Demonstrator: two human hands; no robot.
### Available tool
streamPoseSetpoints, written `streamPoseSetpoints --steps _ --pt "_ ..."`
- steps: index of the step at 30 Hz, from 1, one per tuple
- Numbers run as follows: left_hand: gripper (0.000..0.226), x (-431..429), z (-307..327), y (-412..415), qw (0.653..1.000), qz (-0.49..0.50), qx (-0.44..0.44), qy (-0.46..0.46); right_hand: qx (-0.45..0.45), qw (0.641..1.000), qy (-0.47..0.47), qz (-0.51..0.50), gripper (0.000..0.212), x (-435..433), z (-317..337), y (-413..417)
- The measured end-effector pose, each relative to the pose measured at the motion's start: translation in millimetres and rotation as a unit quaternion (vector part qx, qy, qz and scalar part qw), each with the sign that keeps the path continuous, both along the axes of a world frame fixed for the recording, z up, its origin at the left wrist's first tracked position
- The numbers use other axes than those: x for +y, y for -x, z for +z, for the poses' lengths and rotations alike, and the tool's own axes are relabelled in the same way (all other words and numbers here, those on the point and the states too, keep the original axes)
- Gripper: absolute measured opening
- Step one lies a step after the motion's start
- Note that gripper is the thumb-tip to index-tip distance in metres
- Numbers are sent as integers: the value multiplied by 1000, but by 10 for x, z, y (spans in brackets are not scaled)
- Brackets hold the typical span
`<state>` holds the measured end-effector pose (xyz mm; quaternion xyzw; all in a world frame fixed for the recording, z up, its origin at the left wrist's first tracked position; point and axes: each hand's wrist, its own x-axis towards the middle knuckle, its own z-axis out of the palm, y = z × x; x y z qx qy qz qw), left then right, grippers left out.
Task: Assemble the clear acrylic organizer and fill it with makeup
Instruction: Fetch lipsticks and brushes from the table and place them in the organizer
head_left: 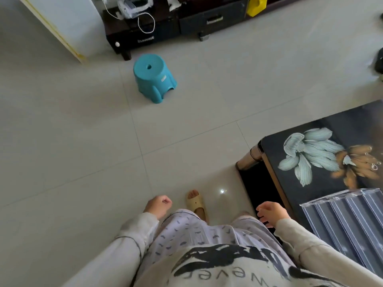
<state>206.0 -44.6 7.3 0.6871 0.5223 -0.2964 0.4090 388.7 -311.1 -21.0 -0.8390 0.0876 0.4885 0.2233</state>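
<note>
Acrylic organizer (pixel 348 224): lying unassembled as a stack of flat clear panels at the near right, on the corner of the counter (pixel 352 121), well apart from the left hand and near the right one. Looks like several ribbed sheets overlapping, none upright or joined; cannot tell how many.

Tiled floor (pixel 83 141): pale, taking up most of the view. Counter: low, with a dark glossy top and a printed flower, to the right of the legs. Low dark cabinet (pixel 165 32): against the far side of the room, with a white cable (pixel 145 23) trailing over its front. Teal plastic stool (pixel 154 78): standing alone on the floor between cabinet and feet, well apart from the counter. Beige slipper (pixel 195 203): on one foot, just ahead of the patterned trousers.

Left hand (pixel 158 205): hanging at the side, fingers clenched into a fist, nothing in it. Right hand (pixel 271 211): just beside the counter's near edge, fingers released and slightly spread, grasping nothing, not touching the panels.

Judging by this: hardly begun. Nothing slotted together, no makeup in sight anywhere. Left to do: reach the panels, fit them into a standing organizer, fetch the makeup, fill the compartments.
</note>
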Motion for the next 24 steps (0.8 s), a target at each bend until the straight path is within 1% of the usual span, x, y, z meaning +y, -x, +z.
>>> streamPoseSetpoints --steps 2,5,9,14,18,20,24 --pt "13 321 53 -221 1000 -9 -22 -9 -17 1000 13 -16 18 134 -16 -4" --pt "13 692 106 -523 999 -2 -42 -5 -40 997 35 -48 18 273 0 -32" --pt "23 993 59 -914 998 15 -61 23 -25 996 44 -77 18 454 8 -234" --pt "23 1199 -90 -1427 997 7 -58 45 -1 989 27 -145 20 843 -105 -695" --pt "18 1353 -172 -1827 998 -28 -21 46 3 992 -3 -123 19 1236 -115 -1300" --pt "23 1459 -187 -2014 997 -60 9 41 4 993 -14 -121 18 1379 -65 -1610" --pt "33 1691 -207 -2446 994 -104 40 15 -26 991 -45 -122 35 1564 69 -2177"
